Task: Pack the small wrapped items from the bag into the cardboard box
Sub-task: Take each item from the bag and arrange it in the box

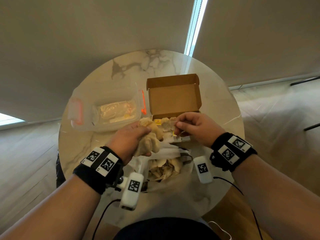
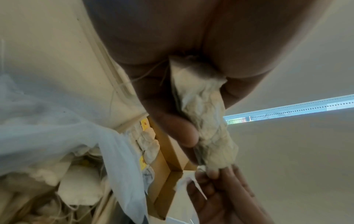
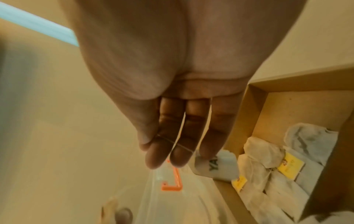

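Sachets point(image 1: 149, 135) in left hand point(image 1: 128, 141), seemingly

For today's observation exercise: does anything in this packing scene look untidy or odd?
Yes: the left hand grips a crumpled handful of pale tea bags, and their thin strings trail to the right hand above the brown cardboard box.

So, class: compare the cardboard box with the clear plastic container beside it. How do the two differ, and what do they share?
The cardboard box is brown and opaque; the clear plastic container is see-through with orange clips. The cardboard box has its hinged lid open and standing up; the clear plastic container's lid state is unclear. The cardboard box holds pale wrapped items with yellow tags; the clear plastic container's contents look blurred. Both sit on the marble table.
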`<state>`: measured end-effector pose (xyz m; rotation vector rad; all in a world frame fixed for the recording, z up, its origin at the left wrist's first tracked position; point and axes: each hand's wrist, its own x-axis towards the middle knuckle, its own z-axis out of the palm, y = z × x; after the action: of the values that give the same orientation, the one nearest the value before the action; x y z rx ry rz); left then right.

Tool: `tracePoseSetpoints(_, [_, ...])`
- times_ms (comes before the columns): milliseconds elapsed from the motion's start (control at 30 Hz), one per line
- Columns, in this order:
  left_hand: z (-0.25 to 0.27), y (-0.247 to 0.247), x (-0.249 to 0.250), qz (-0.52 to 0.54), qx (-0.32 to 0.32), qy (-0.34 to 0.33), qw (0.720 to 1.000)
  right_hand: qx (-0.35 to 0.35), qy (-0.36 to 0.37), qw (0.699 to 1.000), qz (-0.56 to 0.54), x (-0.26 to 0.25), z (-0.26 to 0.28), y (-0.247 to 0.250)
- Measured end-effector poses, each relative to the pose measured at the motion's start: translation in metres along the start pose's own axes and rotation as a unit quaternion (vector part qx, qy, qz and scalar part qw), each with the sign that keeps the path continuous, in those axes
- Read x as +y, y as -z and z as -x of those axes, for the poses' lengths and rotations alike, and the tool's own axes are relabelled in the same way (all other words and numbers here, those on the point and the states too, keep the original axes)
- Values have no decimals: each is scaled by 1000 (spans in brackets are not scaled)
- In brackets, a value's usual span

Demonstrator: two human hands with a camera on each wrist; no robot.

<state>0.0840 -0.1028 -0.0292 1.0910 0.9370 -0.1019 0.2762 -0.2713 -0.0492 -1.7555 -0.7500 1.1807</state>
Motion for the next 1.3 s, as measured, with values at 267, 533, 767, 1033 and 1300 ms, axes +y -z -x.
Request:
tracePoseSetpoints(267, [-4, 3, -8, -104, 31, -31, 994, 70, 37, 985, -156, -13, 15, 7])
tracePoseSetpoints(533, [-5, -7, -13, -102, 72, -67, 990, 92, 98, 972, -192, -35, 29, 9])
tracePoseSetpoints(767, [-6, -34, -16, -31, 62, -85, 994, 36, 42, 965, -257, -46, 28, -10])
tracePoseSetpoints(1033, [1, -50, -19, 43, 28, -104, 993, 117, -32, 928, -352, -30, 19, -23])
tracePoseSetpoints(1300, [-4, -56, -25, 30, 42, -91, 994, 150, 34, 978, -144, -28, 26, -23])
